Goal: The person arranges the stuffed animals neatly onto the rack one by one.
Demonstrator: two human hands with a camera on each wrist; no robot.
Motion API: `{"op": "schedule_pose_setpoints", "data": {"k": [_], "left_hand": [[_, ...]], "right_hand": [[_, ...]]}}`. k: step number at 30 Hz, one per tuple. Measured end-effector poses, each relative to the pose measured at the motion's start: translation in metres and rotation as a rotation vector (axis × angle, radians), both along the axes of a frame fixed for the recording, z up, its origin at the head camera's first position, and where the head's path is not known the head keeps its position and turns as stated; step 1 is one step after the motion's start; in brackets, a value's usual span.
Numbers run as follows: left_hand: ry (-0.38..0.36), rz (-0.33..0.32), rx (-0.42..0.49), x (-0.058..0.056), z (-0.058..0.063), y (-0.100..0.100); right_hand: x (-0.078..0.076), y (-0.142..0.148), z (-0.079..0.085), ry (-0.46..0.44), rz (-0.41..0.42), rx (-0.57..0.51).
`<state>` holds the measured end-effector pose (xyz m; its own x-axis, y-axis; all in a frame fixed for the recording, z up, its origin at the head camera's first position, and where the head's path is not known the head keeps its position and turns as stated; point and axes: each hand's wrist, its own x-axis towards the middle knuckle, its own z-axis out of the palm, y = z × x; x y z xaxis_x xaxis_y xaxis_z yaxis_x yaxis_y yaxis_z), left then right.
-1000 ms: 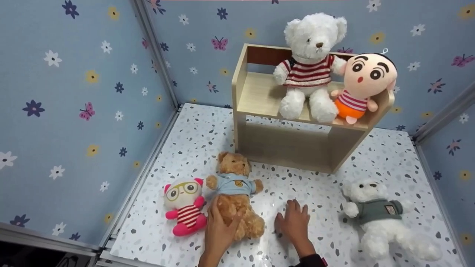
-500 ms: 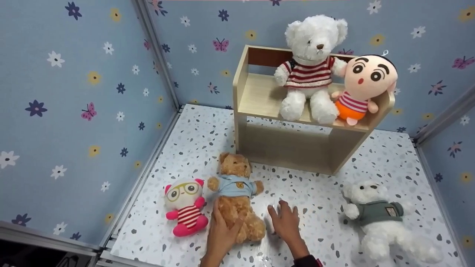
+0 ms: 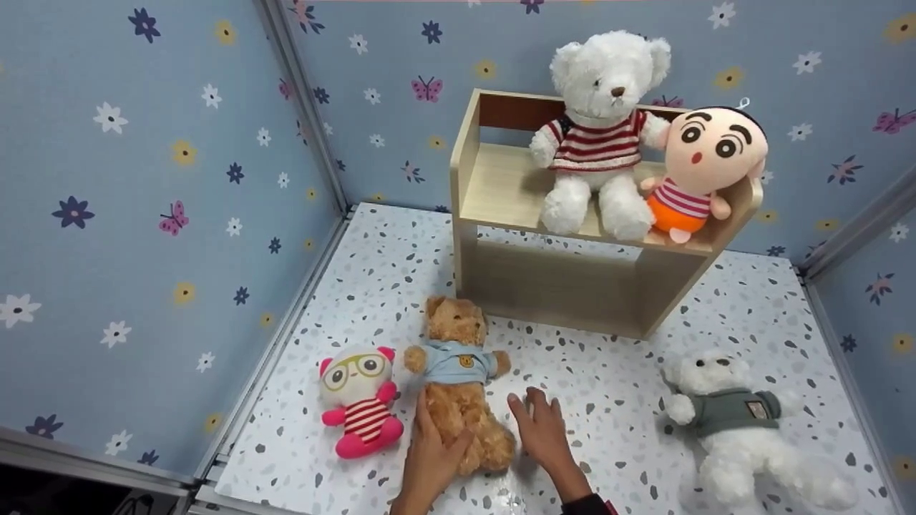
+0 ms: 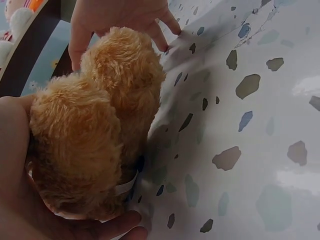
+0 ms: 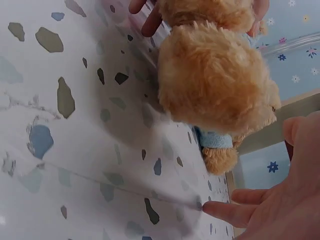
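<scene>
A brown teddy bear (image 3: 458, 372) in a light blue shirt lies on its back on the speckled surface, head toward the shelf. My left hand (image 3: 433, 454) holds its legs from the left, the thumb over the near leg and the fingers along its side. In the left wrist view, the furry legs (image 4: 100, 120) fill the space in front of the palm. My right hand (image 3: 544, 429) is just right of the bear's feet, fingers spread and apart from the fur. The right wrist view shows a fingertip of the right hand (image 5: 290, 200) at the surface.
A pink panda plush (image 3: 363, 408) with glasses lies left of the bear. A white plush dog (image 3: 737, 429) in a green shirt lies far right. A wooden shelf (image 3: 494, 179) behind bears a white teddy bear (image 3: 601, 143) and a cartoon boy doll (image 3: 708, 157). Flowered walls (image 3: 157, 214) stand around.
My right hand has moved left, closer to the brown teddy bear's legs. The left hand stays at the bear's legs. The whole view has shifted slightly downward.
</scene>
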<state>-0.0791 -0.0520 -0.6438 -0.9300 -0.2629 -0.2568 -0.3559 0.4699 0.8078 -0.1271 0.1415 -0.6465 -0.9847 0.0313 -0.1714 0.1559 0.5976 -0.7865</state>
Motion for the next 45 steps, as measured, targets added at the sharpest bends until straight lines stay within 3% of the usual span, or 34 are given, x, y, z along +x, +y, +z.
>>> {"op": "schedule_pose_setpoints", "data": {"k": [14,23,29,38,45], "left_hand": [[0.023,-0.044,-0.015,0.002,-0.003,0.000],[0.084,-0.047,-0.034,0.004,-0.005,0.000],[0.071,-0.057,-0.016,0.004,-0.006,-0.001],[0.032,-0.060,0.010,0.000,-0.008,-0.003],[0.052,-0.062,0.014,0.002,-0.011,-0.004]], "right_hand": [[0.003,-0.022,0.001,-0.015,0.070,0.012],[0.006,-0.034,-0.004,-0.003,0.124,-0.004],[0.008,-0.038,-0.010,-0.048,0.193,-0.097],[0.009,-0.039,-0.017,-0.062,0.163,-0.114],[0.009,-0.035,-0.024,-0.089,0.183,-0.214]]}}
